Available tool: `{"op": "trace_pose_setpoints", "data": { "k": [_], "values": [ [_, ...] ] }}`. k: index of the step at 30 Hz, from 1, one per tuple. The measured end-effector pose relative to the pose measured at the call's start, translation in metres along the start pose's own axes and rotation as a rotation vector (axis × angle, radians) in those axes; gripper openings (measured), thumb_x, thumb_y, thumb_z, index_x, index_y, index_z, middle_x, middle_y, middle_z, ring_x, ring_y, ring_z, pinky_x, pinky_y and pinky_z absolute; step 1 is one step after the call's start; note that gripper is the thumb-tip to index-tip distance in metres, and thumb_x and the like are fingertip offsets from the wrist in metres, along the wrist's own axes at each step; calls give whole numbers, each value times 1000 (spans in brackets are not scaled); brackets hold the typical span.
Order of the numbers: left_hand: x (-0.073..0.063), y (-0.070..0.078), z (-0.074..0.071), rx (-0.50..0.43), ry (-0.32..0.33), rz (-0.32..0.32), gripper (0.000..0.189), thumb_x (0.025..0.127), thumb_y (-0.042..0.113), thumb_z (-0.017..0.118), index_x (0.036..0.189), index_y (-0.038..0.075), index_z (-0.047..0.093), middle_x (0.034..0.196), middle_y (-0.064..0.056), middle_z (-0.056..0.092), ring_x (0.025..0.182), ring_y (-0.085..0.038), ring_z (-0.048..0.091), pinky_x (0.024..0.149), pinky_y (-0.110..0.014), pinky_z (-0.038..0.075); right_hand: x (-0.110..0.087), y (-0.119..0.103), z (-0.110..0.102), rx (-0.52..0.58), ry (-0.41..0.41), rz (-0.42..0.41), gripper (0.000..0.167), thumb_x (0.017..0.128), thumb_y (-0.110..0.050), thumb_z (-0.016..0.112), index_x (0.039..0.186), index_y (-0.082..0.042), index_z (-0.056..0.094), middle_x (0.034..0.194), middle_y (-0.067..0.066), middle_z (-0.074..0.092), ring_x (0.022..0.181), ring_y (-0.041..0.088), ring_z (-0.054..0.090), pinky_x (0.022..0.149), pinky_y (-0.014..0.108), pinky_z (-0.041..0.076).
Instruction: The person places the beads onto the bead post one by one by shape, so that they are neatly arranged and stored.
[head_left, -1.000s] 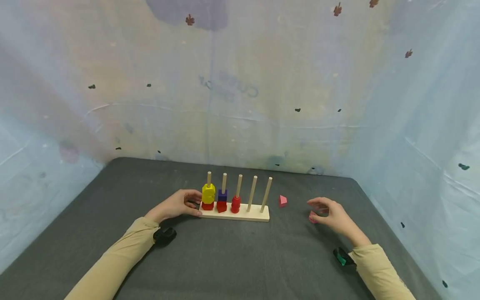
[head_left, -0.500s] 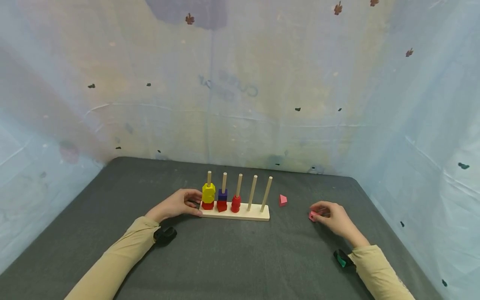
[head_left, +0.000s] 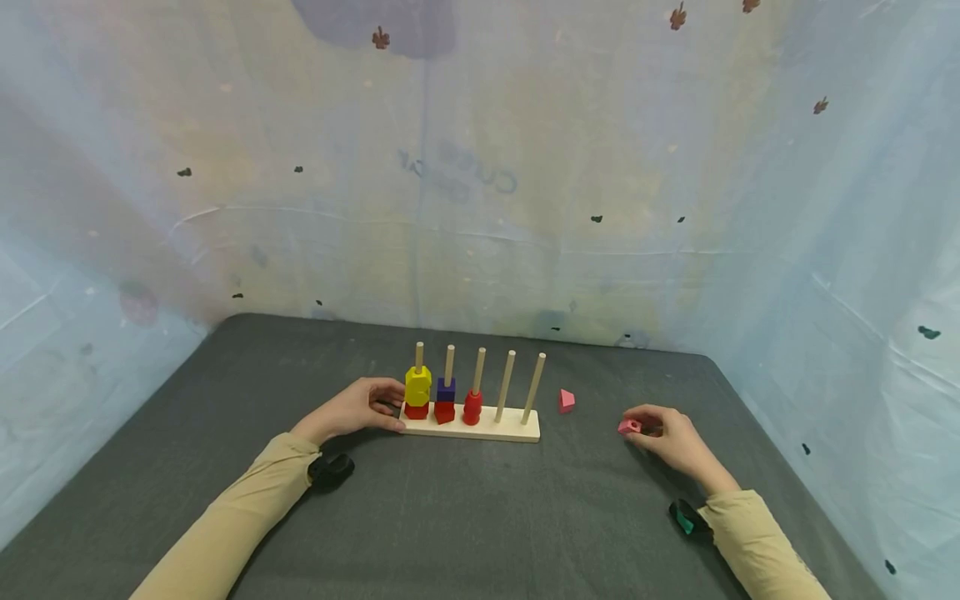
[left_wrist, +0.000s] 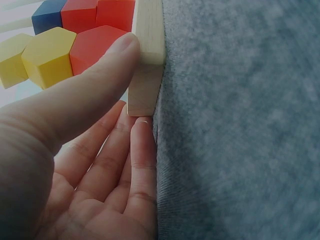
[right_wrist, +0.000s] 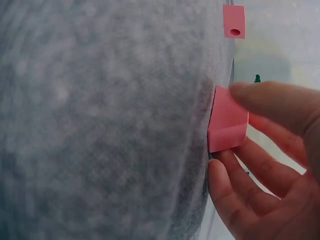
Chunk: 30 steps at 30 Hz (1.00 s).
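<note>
A wooden peg stand [head_left: 495, 429] with several upright pegs stands on the table. My left hand [head_left: 360, 411] holds its left end; in the left wrist view the thumb [left_wrist: 107, 65] lies along the front and the fingers reach round the end. Yellow pieces [head_left: 417, 386] over a red one fill the first peg's lower part. The second carries a dark blue block [head_left: 446, 389] above red, and the third has red rounded pieces [head_left: 472, 407]. To the right, my right hand [head_left: 671, 435] pinches a pink block [right_wrist: 229, 122] between thumb and fingers, at the table surface.
Another pink block [head_left: 566, 401] with a hole lies between the stand and my right hand. The dark grey table [head_left: 450, 525] ends at a pale hanging sheet [head_left: 480, 275] behind and at both sides.
My right hand has closed its fingers on the pink block, which has turned slightly so its hole shows. The left hand and the stand have stayed put.
</note>
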<state>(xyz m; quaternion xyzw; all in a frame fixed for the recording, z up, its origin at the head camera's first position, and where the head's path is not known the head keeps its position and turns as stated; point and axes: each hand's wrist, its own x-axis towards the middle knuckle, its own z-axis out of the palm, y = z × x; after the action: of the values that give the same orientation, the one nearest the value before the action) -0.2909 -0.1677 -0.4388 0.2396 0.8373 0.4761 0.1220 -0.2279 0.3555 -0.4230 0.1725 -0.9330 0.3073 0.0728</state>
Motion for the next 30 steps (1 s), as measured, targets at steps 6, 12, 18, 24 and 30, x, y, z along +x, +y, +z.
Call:
{"op": "trace_pose_setpoints", "data": {
  "k": [6,12,18,24,30],
  "values": [
    [1,0,-1,-3,6,0,60,77,21,82,127,0,56,120,-13,59,108,-28,56,92,-40,49,8,-2,-4,-27,-5,19,29,86,-5,71,113,1,65,99,9,67,86,24,64,68,30,54],
    [0,-1,-1,-4,-1,3,59,77,23,82,126,2,57,120,-12,59,108,-26,57,92,-38,49,25,-32,-20,23,62,-15,31,90,-4,66,121,-3,62,107,13,66,93,29,66,74,36,56],
    [1,-2,-1,5,4,15,59,76,25,82,125,3,58,120,-11,60,108,-26,57,90,-37,50,49,-88,-34,138,148,-142,35,91,-6,65,126,-8,60,115,11,63,98,25,65,80,26,53],
    [1,-3,0,8,6,8,59,77,25,82,125,2,57,121,-12,59,108,-26,57,91,-37,50,66,-143,-31,377,179,-259,33,88,4,65,120,4,58,113,19,62,100,21,61,85,22,50],
    [1,-2,1,0,5,4,59,76,25,82,125,3,57,120,-10,60,108,-26,57,91,-38,50,82,-164,-7,557,130,-292,29,89,3,65,117,4,61,110,18,63,99,21,61,87,30,51]
  ]
}}
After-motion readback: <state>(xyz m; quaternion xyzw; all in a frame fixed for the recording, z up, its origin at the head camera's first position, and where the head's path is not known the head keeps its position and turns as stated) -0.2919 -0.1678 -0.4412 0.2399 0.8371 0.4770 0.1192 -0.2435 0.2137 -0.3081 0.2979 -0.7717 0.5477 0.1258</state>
